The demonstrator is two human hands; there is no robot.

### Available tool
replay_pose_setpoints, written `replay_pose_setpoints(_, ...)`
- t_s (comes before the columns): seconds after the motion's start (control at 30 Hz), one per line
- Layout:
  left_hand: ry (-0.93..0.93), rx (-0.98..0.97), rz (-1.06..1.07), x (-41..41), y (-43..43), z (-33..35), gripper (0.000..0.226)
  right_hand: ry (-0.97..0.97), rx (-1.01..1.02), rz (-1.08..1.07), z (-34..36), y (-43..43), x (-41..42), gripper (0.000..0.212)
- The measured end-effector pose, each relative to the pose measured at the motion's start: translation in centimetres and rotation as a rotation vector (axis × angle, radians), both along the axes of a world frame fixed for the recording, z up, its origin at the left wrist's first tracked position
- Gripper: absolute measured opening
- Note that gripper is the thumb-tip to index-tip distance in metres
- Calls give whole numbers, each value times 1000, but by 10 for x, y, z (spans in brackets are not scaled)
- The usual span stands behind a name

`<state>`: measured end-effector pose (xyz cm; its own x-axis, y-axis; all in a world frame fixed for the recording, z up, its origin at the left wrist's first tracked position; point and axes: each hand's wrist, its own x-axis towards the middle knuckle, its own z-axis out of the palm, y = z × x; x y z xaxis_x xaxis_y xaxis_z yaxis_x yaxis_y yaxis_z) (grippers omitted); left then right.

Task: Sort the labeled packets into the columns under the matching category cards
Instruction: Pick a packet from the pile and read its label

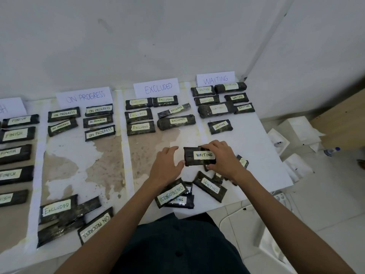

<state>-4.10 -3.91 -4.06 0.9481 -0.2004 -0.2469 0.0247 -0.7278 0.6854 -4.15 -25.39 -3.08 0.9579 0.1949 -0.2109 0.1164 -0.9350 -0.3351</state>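
The left hand is loosely spread, its thumb touching the left end of the WAITING packet. The right hand pinches the packet's right end over the surface, at 6 o'clock from the WAITING card.

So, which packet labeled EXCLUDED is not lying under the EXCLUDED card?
The EXCLUDED packet on top of the pile at the near left, closest to the person. The other six lie in two columns right under the EXCLUDED card.
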Motion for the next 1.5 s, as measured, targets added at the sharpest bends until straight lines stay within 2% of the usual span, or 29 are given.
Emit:
replay_pose_setpoints(0.17, -74, 127, -133, 21, -48, 2, 56, 16, -60, -48, 2, -68, 17, 72)
replay_pose_setpoints(0.43, -75, 164, -157, 63, -136, -10, 54, 38, -143, -95, -20, -176, 74, 70)
replay_pose_setpoints(0.67, -65, 195, -131, 95, -197, -38, 51, 37, -187, -52, -60, -227, 137, 57)
replay_pose_setpoints(1.1, -46, 174, -86, 112, -225, -59, 49, 72, -137, 85, -87, -248, 176, 60)
replay_pose_setpoints(1.37, -14, 124, -131, 77, -213, -54, 45, 58, -18, 80, -74, -234, 132, 66)
replay_pose_setpoints(1.5, -12, 121, -163, 49, -205, -55, 43, 128, -7, 186, -67, -209, 88, 66)
